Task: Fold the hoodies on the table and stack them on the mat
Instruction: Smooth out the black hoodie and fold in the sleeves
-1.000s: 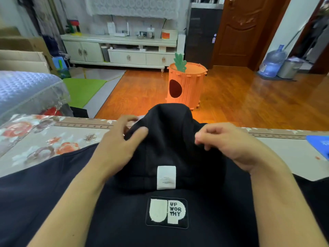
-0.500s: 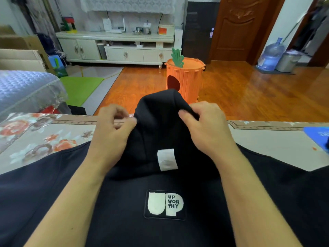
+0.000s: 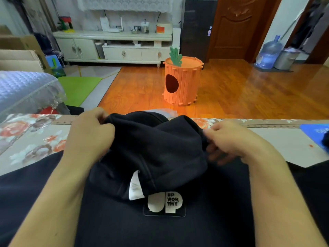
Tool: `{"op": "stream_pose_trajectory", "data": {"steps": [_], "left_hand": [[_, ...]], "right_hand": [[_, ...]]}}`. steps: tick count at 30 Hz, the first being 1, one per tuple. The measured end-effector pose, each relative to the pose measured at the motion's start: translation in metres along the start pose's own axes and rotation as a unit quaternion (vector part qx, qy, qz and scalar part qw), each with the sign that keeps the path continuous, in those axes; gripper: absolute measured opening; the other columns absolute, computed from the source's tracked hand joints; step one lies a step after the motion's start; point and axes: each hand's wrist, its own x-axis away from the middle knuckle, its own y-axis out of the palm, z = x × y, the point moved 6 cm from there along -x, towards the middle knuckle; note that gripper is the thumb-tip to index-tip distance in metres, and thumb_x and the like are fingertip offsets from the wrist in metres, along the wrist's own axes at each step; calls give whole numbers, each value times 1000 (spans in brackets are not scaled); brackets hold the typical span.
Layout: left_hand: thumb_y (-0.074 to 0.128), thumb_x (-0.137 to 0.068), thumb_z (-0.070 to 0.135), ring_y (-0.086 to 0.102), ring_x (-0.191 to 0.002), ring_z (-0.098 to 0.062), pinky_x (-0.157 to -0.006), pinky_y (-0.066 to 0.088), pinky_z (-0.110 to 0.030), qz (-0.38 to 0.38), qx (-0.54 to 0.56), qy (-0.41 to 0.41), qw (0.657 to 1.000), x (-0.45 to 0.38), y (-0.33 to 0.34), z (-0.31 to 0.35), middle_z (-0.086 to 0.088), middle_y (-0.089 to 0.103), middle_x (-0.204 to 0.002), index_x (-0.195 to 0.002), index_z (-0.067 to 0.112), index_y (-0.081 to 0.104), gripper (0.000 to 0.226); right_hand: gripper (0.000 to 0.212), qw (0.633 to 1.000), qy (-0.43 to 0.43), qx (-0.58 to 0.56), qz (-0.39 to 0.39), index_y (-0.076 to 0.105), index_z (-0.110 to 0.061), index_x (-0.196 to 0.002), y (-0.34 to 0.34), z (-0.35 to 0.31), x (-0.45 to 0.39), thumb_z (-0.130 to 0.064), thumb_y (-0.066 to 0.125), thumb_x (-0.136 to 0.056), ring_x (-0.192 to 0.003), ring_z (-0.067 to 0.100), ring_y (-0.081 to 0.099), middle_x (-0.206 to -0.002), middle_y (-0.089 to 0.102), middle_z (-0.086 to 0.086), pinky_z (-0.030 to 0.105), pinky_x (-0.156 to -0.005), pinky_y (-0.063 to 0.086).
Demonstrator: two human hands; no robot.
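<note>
While my left hand (image 3: 89, 138) and right hand (image 3: 235, 141) each pinch a side of the hood (image 3: 156, 150), fingers curled into it, the hoodie (image 3: 160, 227) lies spread on the worktop (image 3: 32, 139); I judge folding barely begun, stacking untouched.

I see an orange carrot-shaped bin (image 3: 182, 82) on the shiny wood floor (image 3: 249, 93) in the middle. A white cabinet (image 3: 114, 49) is behind it. A big water jug (image 3: 269, 53) stands upper right, a green rug (image 3: 78, 88) left.
</note>
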Motion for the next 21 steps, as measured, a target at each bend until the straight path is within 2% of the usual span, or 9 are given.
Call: {"op": "stream_pose_trajectory", "data": {"steps": [4,6,8,9,11,14,16,18,21], "left_hand": [[45,-76,-4,43,-67,-27,-54,30,-34,53,48,-92,993,-6,-2,-28,-8,49,-68,-75,5,51,10],[43,-70,-1,42,-68,-26,-58,33,-32,56,141,-152,977,-10,4,-48,-9,46,-70,-79,0,51,12],[40,-61,5,46,-72,-23,-66,42,-38,46,248,-195,948,-13,14,-65,-9,47,-75,-85,-3,53,28],[41,-61,6,47,-75,-22,-66,43,-42,40,279,-207,937,-14,19,-70,-8,50,-78,-89,-2,55,32],[44,-68,8,46,-76,-22,-66,42,-42,27,304,-208,929,-14,25,-70,-7,50,-80,-88,2,56,24],[50,-77,10,46,-75,-20,-67,41,-42,46,312,-197,928,-15,22,-61,-6,48,-79,-85,18,56,13],[50,-82,7,49,-70,-16,-66,44,-37,48,323,-176,929,-14,20,-53,-3,50,-74,-81,20,55,14],[50,-88,0,50,-59,-9,-56,43,-22,13,293,-132,947,-11,24,-39,-1,54,-72,-80,22,55,23],[60,-90,4,58,-71,-11,-59,46,-25,-88,209,-29,974,-3,37,-17,1,69,-93,-85,29,56,25]], "right_hand": [[14,991,-60,-53,-106,55,-12,-113,25,-9,5,-15,43,-106,-75,31,75,-103,69,20,44,-60,62],[48,975,-153,-65,-148,46,-28,-135,23,-18,9,-2,59,-97,-93,24,73,-126,57,11,42,-76,62],[101,951,-236,117,-161,16,-51,-151,35,-26,13,-21,82,-81,-119,12,57,-141,37,-8,36,-101,51],[110,941,-259,172,-133,10,-55,-151,45,-31,12,-32,85,-75,-127,10,45,-140,29,-13,35,-109,43],[87,922,-358,146,9,32,-49,-147,53,-48,6,-31,79,-77,-127,16,38,-134,30,-10,39,-111,39],[58,856,-478,-14,197,75,-24,-112,24,-66,19,9,57,-68,-115,16,53,-124,59,-7,32,-101,44],[66,887,-437,-76,125,80,-26,-91,4,-63,22,21,46,-59,-100,8,65,-100,74,-10,22,-89,49],[75,939,-338,65,-15,77,-37,-87,10,-48,17,25,43,-66,-89,6,68,-89,75,-13,22,-80,53],[73,925,-134,307,-181,58,-43,-131,34,-5,8,12,61,-83,-115,12,60,-123,65,-15,27,-95,49]]}}
